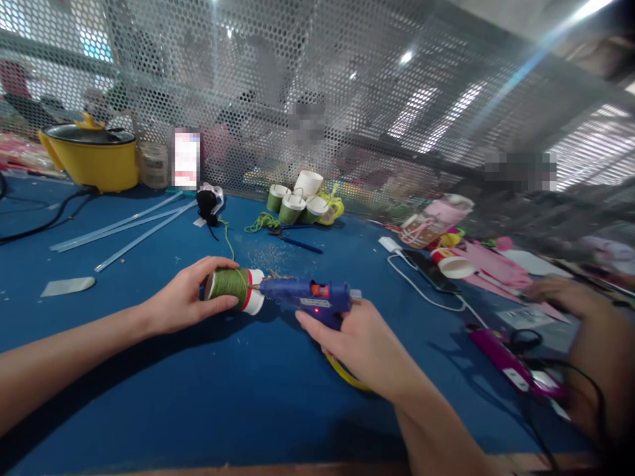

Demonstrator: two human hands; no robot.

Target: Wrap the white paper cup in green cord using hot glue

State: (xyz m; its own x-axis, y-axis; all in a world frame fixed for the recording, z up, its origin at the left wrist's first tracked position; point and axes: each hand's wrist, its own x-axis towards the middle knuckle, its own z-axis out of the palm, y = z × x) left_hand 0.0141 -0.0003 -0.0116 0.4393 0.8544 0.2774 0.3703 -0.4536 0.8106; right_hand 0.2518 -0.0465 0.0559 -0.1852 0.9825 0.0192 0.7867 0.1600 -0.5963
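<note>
My left hand point(191, 296) grips a paper cup point(255, 292) lying on its side, its body wrapped in green yarn point(229, 285) beside a red band and a white end. A green strand point(227, 238) runs from it toward a black yarn bundle point(207, 205). In my right hand point(354, 337) is a blue hot glue gun point(305, 294) with a small red light lit. Its nozzle meets the cup near the edge of the wrapped yarn. My right fingers wrap round the handle, and the trigger is hidden.
Clear glue sticks point(124, 221) lie at the left, near a yellow electric pot point(102, 158). Blue-handled pliers point(297, 241) rest before several yarn-wrapped cups point(292, 208). At the right are a purple power strip point(510, 363), a phone point(430, 270) with a white cable, and another person's hand point(560, 294).
</note>
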